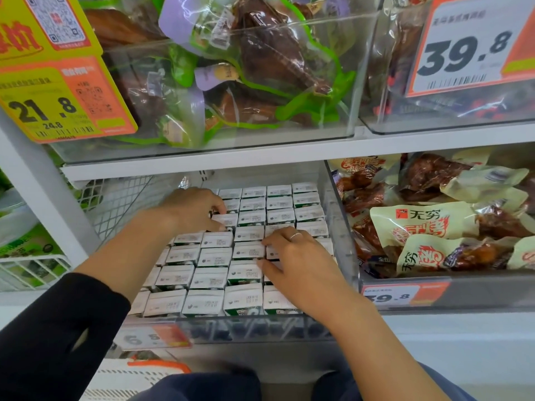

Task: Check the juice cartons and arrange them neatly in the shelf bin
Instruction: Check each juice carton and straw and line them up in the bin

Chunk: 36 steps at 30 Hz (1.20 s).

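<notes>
The small white-topped, green-sided juice cartons (215, 257) stand upright in tight rows inside the clear plastic shelf bin (343, 235), filling it from front wall to back. The rows run front to back; each carton top shows its long side running left to right.

Left hand (192, 206): reaches into the rear left part of the bin. Its fingers (220, 208) are curled, with the thumb below, around one carton (225, 219) in the second column. That carton sits slightly out of line with its neighbours. It lies directly under the fingertips, between fingers and thumb.

Right hand (298, 256): lies over the middle right part of the bin. Its fingers (273, 240) are spread and bent, tips touching the carton tops at the boundary between the third and fourth columns. The thumb presses at the edge of a carton one row nearer. Whether any carton is actually pinched here cannot be determined; the contact appears to be pressing.

Governing relation: the misaligned carton is nearest the left hand and already enclosed by it. Judged next move: seat that carton straight down and square with its row, while the right hand steadies the adjacent columns.
</notes>
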Motion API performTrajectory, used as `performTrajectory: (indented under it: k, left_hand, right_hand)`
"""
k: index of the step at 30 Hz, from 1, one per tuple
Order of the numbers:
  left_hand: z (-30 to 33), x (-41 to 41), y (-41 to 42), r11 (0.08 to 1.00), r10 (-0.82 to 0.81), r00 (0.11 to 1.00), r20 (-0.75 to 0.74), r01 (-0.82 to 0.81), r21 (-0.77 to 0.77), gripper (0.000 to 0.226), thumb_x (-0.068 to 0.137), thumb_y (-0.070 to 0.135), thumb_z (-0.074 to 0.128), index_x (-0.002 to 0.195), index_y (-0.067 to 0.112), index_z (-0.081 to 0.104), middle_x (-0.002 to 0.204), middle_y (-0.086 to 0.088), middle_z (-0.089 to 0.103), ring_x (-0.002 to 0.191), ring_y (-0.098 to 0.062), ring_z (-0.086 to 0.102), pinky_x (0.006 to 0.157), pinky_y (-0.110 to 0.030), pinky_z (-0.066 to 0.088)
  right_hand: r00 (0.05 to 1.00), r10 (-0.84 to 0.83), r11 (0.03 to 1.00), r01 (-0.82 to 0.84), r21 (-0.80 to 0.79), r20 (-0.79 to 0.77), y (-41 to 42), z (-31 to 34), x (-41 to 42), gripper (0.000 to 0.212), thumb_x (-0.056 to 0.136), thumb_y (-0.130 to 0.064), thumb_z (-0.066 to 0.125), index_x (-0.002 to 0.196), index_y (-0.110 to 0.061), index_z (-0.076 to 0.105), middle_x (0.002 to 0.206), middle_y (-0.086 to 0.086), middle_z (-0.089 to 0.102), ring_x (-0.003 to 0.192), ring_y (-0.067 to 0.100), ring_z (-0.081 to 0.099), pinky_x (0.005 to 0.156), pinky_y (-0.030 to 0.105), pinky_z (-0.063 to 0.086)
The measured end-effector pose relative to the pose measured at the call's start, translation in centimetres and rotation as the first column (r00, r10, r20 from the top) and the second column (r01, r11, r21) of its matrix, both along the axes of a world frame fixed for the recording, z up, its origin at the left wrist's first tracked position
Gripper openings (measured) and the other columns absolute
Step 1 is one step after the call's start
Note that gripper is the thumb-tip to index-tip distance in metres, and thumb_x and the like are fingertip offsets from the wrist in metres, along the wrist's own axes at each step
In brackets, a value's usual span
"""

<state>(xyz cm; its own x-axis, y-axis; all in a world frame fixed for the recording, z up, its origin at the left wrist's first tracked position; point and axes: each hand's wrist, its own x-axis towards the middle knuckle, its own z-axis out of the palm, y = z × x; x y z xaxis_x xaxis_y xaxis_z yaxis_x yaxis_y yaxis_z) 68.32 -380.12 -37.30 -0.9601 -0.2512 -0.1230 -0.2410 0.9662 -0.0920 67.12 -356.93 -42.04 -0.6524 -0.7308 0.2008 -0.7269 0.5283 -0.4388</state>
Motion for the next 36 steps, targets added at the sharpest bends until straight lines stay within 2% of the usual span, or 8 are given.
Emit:
performTrajectory:
  k: [5,8,11,17,21,24,29,36]
  left_hand:
    - [-1.1,-0.4,0.3,0.997,0.016,1.0,-0.018,-0.017,-0.077,0.039,0.088,0.048,0.062,0.122,0.029,0.057,0.131,-0.001,0.051,0.121,-0.022,0.046,0.097,-0.035,0.037]
    - [-2.2,0.5,0.5,0.999,0.048,0.991,-0.124,-0.045,0.029,0.035,0.093,0.037,0.059,0.124,0.023,0.054,0.137,-0.005,0.049,0.133,-0.026,0.034,0.104,-0.037,0.029]
    - [-2.2,1.7,0.9,0.983,0.098,0.948,-0.303,-0.045,0.178,0.031,0.096,0.028,0.056,0.123,0.013,0.052,0.13,-0.013,0.055,0.114,-0.027,0.049,0.091,-0.034,0.039]
    - [-0.8,4.6,4.6,0.895,0.256,0.584,-0.77,0.157,0.416,0.025,0.099,0.023,0.051,0.121,0.012,0.052,0.108,0.003,0.055,0.091,-0.011,0.051,0.074,-0.018,0.037]
    - [-0.9,5.4,7.8,0.434,0.669,0.516,-0.535,0.312,0.845,0.012,0.095,0.033,0.054,0.104,0.026,0.059,0.099,0.005,0.066,0.093,-0.012,0.065,0.076,-0.024,0.054]
    - [-1.2,5.9,9.6,0.184,0.741,0.561,-0.369,0.359,0.915,0.023,0.087,0.039,0.06,0.102,0.022,0.064,0.088,0.005,0.074,0.084,-0.016,0.072,0.066,-0.028,0.058]
    - [-1.4,6.8,10.9,-0.029,0.752,0.617,-0.233,0.383,0.923,0.047,0.074,0.044,0.064,0.106,0.009,0.064,0.081,0.003,0.074,0.074,-0.013,0.072,0.058,-0.02,0.054]
    - [-1.1,8.5,8.7,-0.191,0.583,0.804,-0.115,0.273,0.943,0.037,0.07,0.036,0.072,0.101,0.016,0.071,0.097,-0.007,0.074,0.084,-0.02,0.072,0.066,-0.024,0.056]
  right_hand:
    - [1.0,0.001,1.0,-0.001,0.009,-0.013,0.0,0.1,0.1,0.043,0.096,-0.042,0.045,0.135,-0.023,0.047,0.136,-0.001,0.048,0.125,0.018,0.041,0.107,0.03,0.033]
    - [1.0,0.002,1.0,-0.002,0.001,-0.006,0.0,0.1,0.1,0.043,0.096,-0.041,0.046,0.134,-0.022,0.048,0.136,-0.001,0.048,0.126,0.019,0.041,0.106,0.031,0.033]
    - [1.0,0.003,1.0,-0.003,0.002,-0.012,0.1,0.1,0.0,0.042,0.096,-0.04,0.046,0.134,-0.022,0.048,0.135,-0.001,0.048,0.125,0.019,0.041,0.106,0.031,0.034]
    - [0.999,-0.026,0.997,0.027,-0.066,0.019,-0.1,0.1,0.0,0.049,0.094,-0.042,0.051,0.139,-0.026,0.041,0.135,-0.001,0.049,0.124,0.018,0.043,0.1,0.028,0.038]
    - [0.936,0.026,0.915,0.119,-0.386,0.351,-0.5,0.8,0.4,0.052,0.09,-0.043,0.057,0.137,-0.031,0.04,0.132,-0.01,0.051,0.116,0.007,0.05,0.088,0.021,0.043]
    - [0.787,0.193,0.794,0.226,-0.564,0.586,-0.6,1.5,0.5,0.033,0.089,-0.034,0.062,0.119,-0.021,0.059,0.102,-0.007,0.067,0.087,0.005,0.064,0.073,0.022,0.05]
    - [0.648,0.334,0.728,0.284,-0.624,0.685,0.0,1.8,0.3,0.018,0.087,-0.02,0.064,0.097,-0.008,0.07,0.071,-0.001,0.068,0.059,0.005,0.06,0.059,0.014,0.047]
    - [0.594,0.323,0.678,0.398,-0.618,0.737,-0.5,1.8,0.7,0.032,0.069,-0.038,0.068,0.088,-0.012,0.072,0.077,0.002,0.069,0.069,0.009,0.062,0.067,0.018,0.05]
